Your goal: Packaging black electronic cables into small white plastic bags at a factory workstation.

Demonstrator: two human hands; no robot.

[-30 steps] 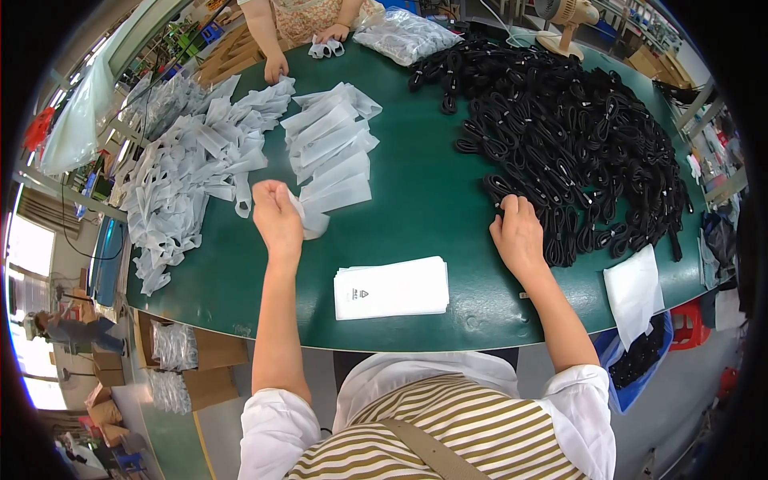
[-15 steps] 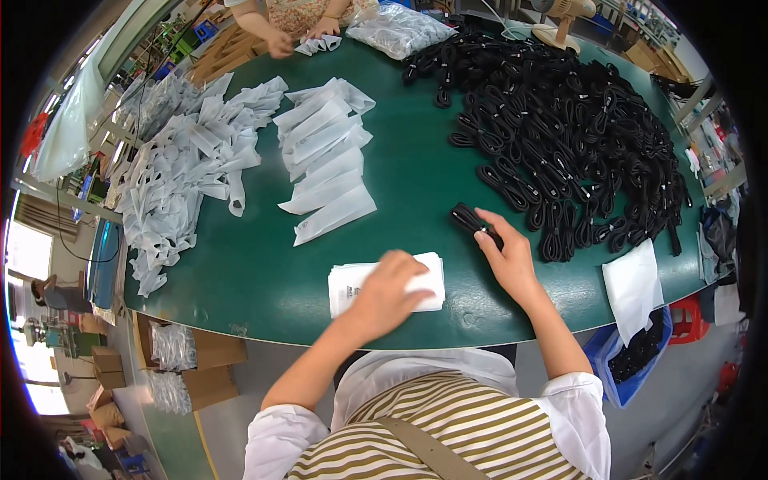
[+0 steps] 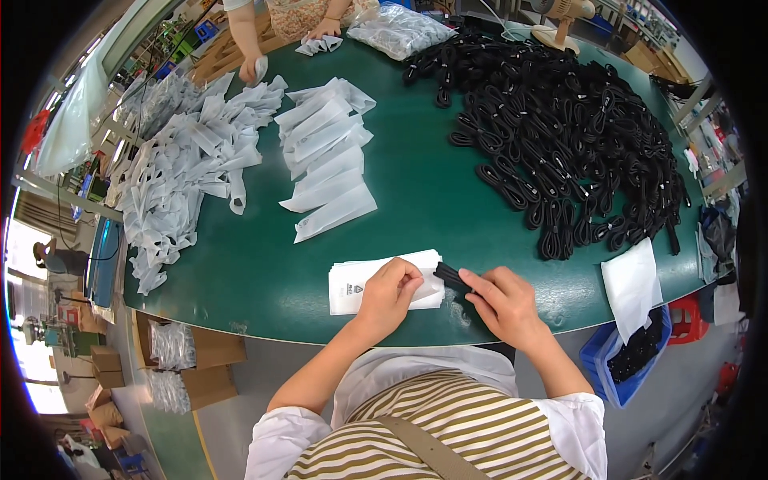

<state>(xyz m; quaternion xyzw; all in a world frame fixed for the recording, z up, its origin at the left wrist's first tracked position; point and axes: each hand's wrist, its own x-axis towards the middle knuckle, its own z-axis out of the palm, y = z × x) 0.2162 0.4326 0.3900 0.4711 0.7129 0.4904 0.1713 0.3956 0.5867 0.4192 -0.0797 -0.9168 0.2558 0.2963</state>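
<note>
A stack of flat whitish plastic bags [image 3: 346, 290] with small dark print lies near the table's front edge. Over its right half, my left hand [image 3: 386, 300] is closed, thumb and fingers pinching the top bag near its right end. My right hand [image 3: 507, 306] grips a bundled black cable [image 3: 451, 277], its far end touching or just over the bags' right edge. Beyond the stack, a row of filled whitish bags [image 3: 332, 168] lies overlapping. A large heap of bundled black cables [image 3: 560, 136] covers the table's right side.
More filled bags [image 3: 184, 176] are piled at the left. Across the green table [image 3: 416, 200], a co-worker's hand [image 3: 254, 70] holds a whitish bag. A white sheet [image 3: 632, 280] hangs over the right edge above a blue bin [image 3: 596, 364]. A fan [image 3: 562, 24] stands at the back.
My right hand has brought the cable bundle left and nearer, to the bag stack. My left hand has closed on the top bag. The co-worker's hand has moved left and nearer.
</note>
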